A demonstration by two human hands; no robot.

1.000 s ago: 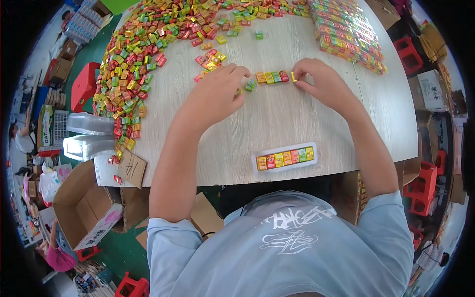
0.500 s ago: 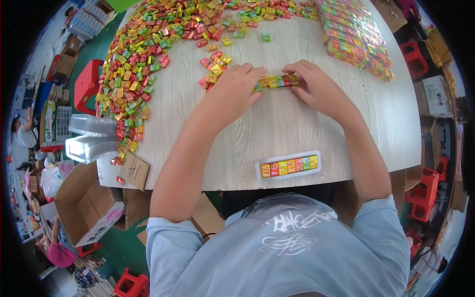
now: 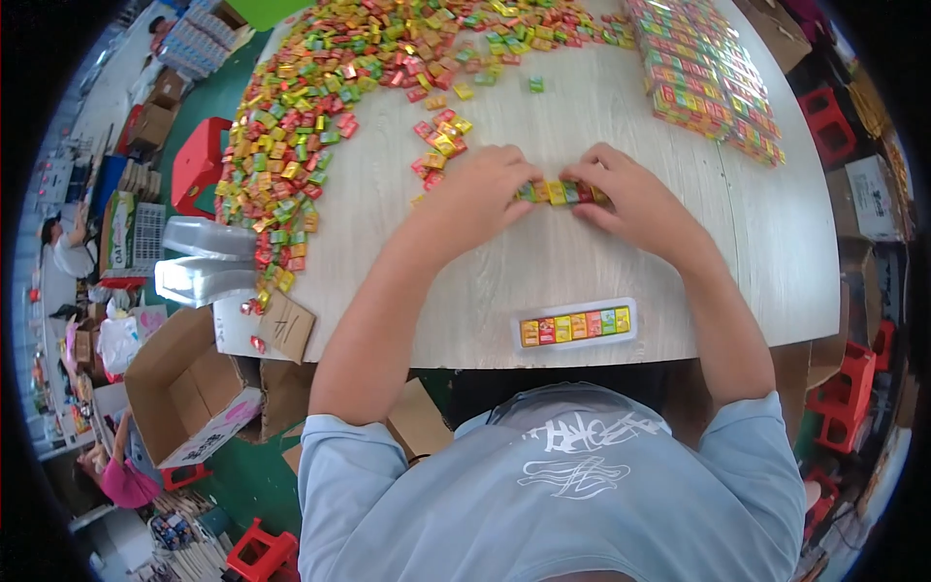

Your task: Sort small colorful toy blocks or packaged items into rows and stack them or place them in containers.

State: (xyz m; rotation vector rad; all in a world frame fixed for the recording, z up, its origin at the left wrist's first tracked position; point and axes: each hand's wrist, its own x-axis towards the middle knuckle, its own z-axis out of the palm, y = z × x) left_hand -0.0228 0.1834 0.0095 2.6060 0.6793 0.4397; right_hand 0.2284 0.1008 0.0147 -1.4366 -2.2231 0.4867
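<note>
Pinched between left hand (image 3: 490,191) and right hand (image 3: 635,202), one candy row (image 3: 558,193) is lined up; at six o'clock, a white tray (image 3: 582,347) holds another; at ten, loose candies (image 3: 330,89) remain.

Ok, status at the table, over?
Left hand, right hand gripping opposite ends of a wrapped-piece row. White tray nearer the body. Loose pieces left of left hand, clear of the row.

- A row of small wrapped sweets (image 3: 557,193) is showing yellow, green and red, the pieces sitting side by side.
- It is running roughly parallel to the near edge of the tabletop (image 3: 475,301), well in from it.
- Both ends are being partly covered.
</note>
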